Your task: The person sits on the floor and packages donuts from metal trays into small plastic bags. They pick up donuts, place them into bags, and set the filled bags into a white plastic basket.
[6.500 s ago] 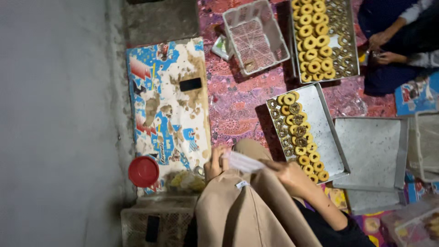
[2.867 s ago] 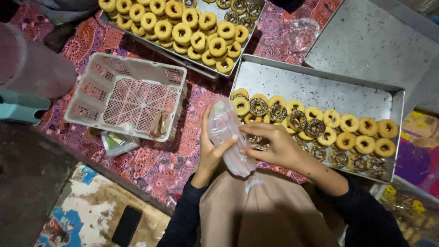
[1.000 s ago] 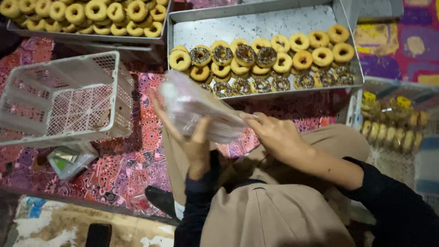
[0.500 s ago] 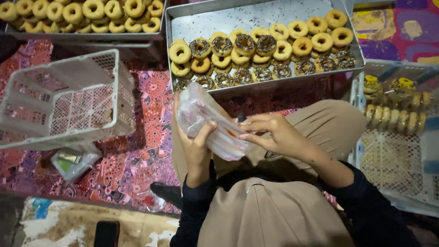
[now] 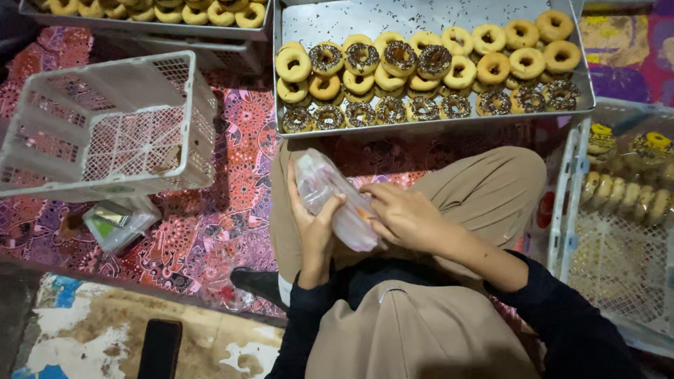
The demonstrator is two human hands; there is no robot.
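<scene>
Left fingers: my left hand [image 5: 314,228] cups the stack of clear plastic bags [image 5: 335,200] from its 9 o'clock side; thumb laid across the top face, the other fingers curled under and out of sight.

Right fingers: my right hand [image 5: 404,217] comes in from 3 o'clock; fingertips [image 5: 372,193] are pressed together on the top sheet near its right edge. I cannot tell whether a single layer is pinched or they only rub on it.

Bags: held above my lap, tilted, long axis running 11 to 5 o'clock, touching both hands and nothing else.

Step in hand (judgement): peeling one bag free of the stack or working its mouth open. No doughnut is held.

Next move calls for (judgement): a light sideways rub to split the film, while the left thumb pins the rest so only one sheet lifts.

Metal tray [image 5: 302,24]: at 12 o'clock, just beyond my knees; doughnuts [image 5: 428,70], plain and sprinkled, packed along its near side, loose sprinkles on the bare far part.

White lattice basket [image 5: 189,91]: at 10 o'clock, tipped on the patterned mat [image 5: 239,203].

Second white basket [image 5: 569,210]: at 3 o'clock, with bagged doughnuts [image 5: 632,189] in it.

Small wrapped packet [image 5: 119,221]: at 9 o'clock on the mat.

Dark phone-like slab [image 5: 160,349]: at 7 o'clock.
</scene>
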